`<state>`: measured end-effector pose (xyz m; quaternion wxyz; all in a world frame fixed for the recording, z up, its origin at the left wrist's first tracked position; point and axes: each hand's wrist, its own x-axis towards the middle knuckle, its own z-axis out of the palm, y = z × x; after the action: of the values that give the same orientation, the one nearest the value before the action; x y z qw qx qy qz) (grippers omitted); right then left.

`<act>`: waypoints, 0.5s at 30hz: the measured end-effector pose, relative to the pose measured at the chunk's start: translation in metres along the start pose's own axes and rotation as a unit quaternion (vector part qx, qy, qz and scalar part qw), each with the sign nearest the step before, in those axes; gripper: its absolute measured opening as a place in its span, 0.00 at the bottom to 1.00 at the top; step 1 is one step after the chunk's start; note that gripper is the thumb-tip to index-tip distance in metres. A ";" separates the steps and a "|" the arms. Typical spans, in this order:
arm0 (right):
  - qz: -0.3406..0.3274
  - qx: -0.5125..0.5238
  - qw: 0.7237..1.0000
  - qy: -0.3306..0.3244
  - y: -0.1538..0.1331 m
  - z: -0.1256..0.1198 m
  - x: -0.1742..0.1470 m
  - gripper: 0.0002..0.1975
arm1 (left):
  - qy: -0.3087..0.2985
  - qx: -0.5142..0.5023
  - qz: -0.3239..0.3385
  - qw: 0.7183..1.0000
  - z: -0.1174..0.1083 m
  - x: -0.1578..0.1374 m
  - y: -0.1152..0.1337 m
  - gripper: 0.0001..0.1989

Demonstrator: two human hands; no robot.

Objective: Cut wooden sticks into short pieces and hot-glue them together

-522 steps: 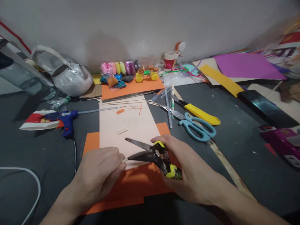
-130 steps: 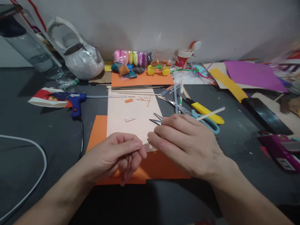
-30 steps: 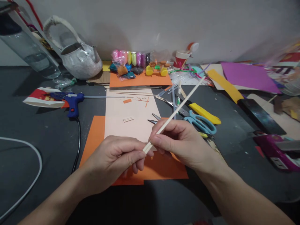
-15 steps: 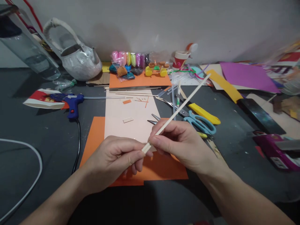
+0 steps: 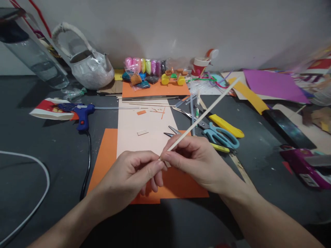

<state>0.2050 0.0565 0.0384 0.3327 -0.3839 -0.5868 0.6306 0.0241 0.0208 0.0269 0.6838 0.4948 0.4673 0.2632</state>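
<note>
My right hand (image 5: 192, 160) is closed in a pinch on a long pale wooden stick (image 5: 204, 113), near its lower end. The stick slants up and away to the right. My left hand (image 5: 137, 172) pinches thumb to finger at that same lower end; the thumb hides most of what lies there. Below both hands lie orange sheets (image 5: 104, 151) and a cream paper (image 5: 129, 144). A small bundle of short stick pieces (image 5: 142, 132) rests on the cream paper, beside an orange scrap (image 5: 141, 112).
Blue-handled scissors (image 5: 223, 136) and a yellow cutter (image 5: 227, 126) lie to the right, near a purple stapler (image 5: 301, 168). A blue glue gun (image 5: 83, 115) with a black cord is on the left. Behind stand a metal kettle (image 5: 91, 70), clay packets (image 5: 144, 70) and a paper cup (image 5: 199, 66).
My left thumb has slid forward over the stick's lower end, covering the short piece that showed beside it. The view has shifted slightly; the right hand keeps its pinch.
</note>
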 end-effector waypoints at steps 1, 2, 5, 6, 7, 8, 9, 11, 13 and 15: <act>0.003 -0.003 1.000 -0.004 0.000 0.000 0.000 0.11 | 0.001 -0.011 -0.005 1.000 0.000 0.001 -0.001 0.16; 0.009 -0.004 1.000 -0.010 0.000 0.000 0.000 0.11 | 0.001 -0.024 -0.008 1.000 0.001 0.001 -0.003 0.16; 0.027 -0.018 0.999 -0.022 -0.002 -0.005 0.000 0.12 | 0.006 -0.062 -0.004 0.998 0.001 0.002 -0.007 0.16; 0.025 -0.036 0.999 -0.016 -0.004 -0.007 0.000 0.13 | 0.009 -0.076 -0.001 0.997 0.001 0.002 -0.008 0.16; 0.015 -0.064 0.998 0.002 -0.007 -0.011 0.000 0.13 | 0.011 -0.095 0.000 0.995 0.000 0.003 -0.009 0.16; -0.003 -0.102 0.994 0.029 -0.011 -0.015 -0.001 0.13 | 0.011 -0.114 -0.001 0.993 0.000 0.003 -0.010 0.16; -0.027 -0.152 0.986 0.065 -0.014 -0.020 -0.002 0.13 | 0.008 -0.135 -0.003 0.991 -0.001 0.003 -0.011 0.16; -0.065 -0.285 0.947 0.133 -0.019 -0.031 -0.006 0.12 | -0.001 -0.172 -0.007 0.985 -0.003 0.001 -0.012 0.15; -0.066 -0.453 0.875 0.155 -0.017 -0.045 -0.013 0.11 | -0.005 -0.195 -0.007 0.981 -0.004 0.000 -0.011 0.16; -0.047 -0.621 0.773 0.122 -0.006 -0.060 -0.024 0.12 | -0.002 -0.208 -0.002 0.978 -0.005 -0.002 -0.008 0.16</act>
<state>0.2686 0.0654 0.0460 0.1205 -0.5528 -0.8223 0.0608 0.0178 0.0180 0.0197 0.7732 0.3413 0.4019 0.3522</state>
